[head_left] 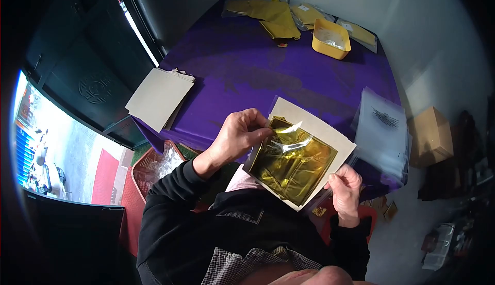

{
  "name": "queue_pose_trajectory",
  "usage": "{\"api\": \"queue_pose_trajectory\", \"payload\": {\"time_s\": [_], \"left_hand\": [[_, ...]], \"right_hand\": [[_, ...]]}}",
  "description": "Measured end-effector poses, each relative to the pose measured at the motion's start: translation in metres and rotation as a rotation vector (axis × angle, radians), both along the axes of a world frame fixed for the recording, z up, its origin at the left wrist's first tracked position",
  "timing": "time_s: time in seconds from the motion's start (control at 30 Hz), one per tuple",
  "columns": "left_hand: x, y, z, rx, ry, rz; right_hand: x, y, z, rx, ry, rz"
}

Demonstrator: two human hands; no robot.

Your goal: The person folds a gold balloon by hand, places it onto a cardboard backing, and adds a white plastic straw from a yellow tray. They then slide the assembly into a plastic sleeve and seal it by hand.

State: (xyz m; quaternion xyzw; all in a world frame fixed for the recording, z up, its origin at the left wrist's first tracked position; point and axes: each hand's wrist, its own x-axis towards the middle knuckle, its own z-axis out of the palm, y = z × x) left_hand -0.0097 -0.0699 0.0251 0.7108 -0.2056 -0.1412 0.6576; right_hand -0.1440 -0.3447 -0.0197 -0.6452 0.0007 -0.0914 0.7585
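Note:
Between my two hands, tilted over the table's near edge, is a clear plastic bag [274, 105] with a pale card [330, 139] and a shiny, creased gold-coloured film sheet [294, 166] lying over the card. My left hand [241, 134] pinches the bag's left side near the top of the gold sheet. At the lower right corner, my right hand [344, 188] grips the edge between thumb and fingers. To the right lies a stack of clear plastic bags [381, 135] with dark print. A pile of pale cards [161, 96] rests at the table's left edge.
The table has a purple cover [242, 73]. At its back are gold-coloured packets [270, 14] and a yellow plastic tub [330, 50]. A red basket [142, 182] holding clear plastic stands below left. A cardboard box [432, 135] is beyond the right edge; an open door [93, 78] is left.

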Motion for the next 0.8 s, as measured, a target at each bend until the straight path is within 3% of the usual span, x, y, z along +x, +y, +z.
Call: {"api": "queue_pose_trajectory", "payload": {"time_s": [0.23,0.3,0.4,0.57,0.63,0.8], "left_hand": [[0.006,0.0,0.014,-0.052,0.118,-0.047],[0.013,-0.002,-0.002,-0.297,0.222,-0.056],[0.013,-0.009,0.003,-0.444,0.318,0.018],[0.022,-0.009,-0.011,-0.498,0.317,0.027],[0.024,-0.01,-0.013,-0.484,0.325,0.025],[0.021,-0.01,-0.011,-0.521,0.345,0.026]], "right_hand": [[0.003,0.002,-0.006,0.087,-0.007,0.007],[0.003,0.008,-0.005,0.128,-0.008,0.005],[0.002,0.012,-0.003,0.451,0.096,0.179],[-0.009,0.008,-0.008,0.457,0.256,0.292],[-0.008,0.008,-0.013,0.33,0.191,0.285],[-0.005,0.008,-0.022,0.32,0.121,0.324]]}}
